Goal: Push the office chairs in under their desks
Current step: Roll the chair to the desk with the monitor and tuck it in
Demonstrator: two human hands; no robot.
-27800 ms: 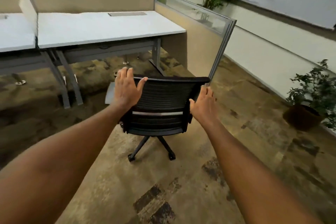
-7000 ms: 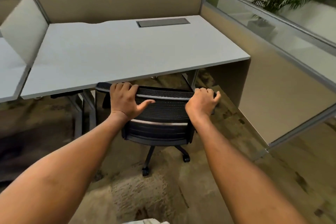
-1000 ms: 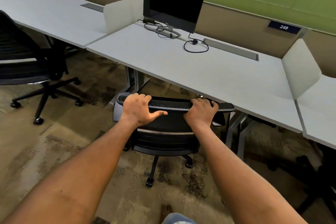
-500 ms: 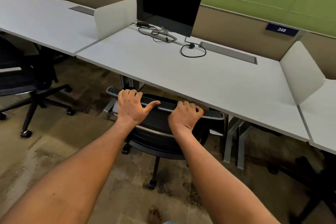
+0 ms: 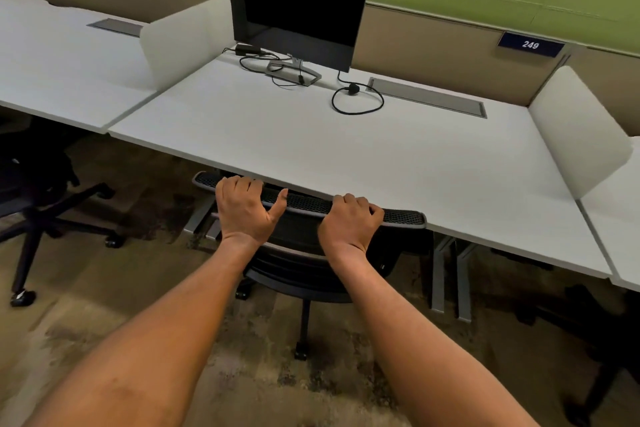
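Note:
A black mesh office chair (image 5: 304,262) stands at the white desk (image 5: 363,156) marked 249, its seat hidden under the desktop and the top edge of its backrest right at the desk's front edge. My left hand (image 5: 244,210) grips the left part of the backrest's top rail, fingers curled over it. My right hand (image 5: 348,222) grips the rail further right. One chair leg with a caster (image 5: 300,354) shows on the carpet below.
A dark monitor (image 5: 298,7) with cables stands at the back of the desk. Another black chair (image 5: 33,184) sits out from the desk marked 248 on the left. A third chair's base (image 5: 602,350) shows at the right. Grey desk legs (image 5: 450,281) stand right of my chair.
The chair has rolled forward, so its backrest top now meets the desk's front edge. Both hands stay on the rail, and the view has moved closer to the desk.

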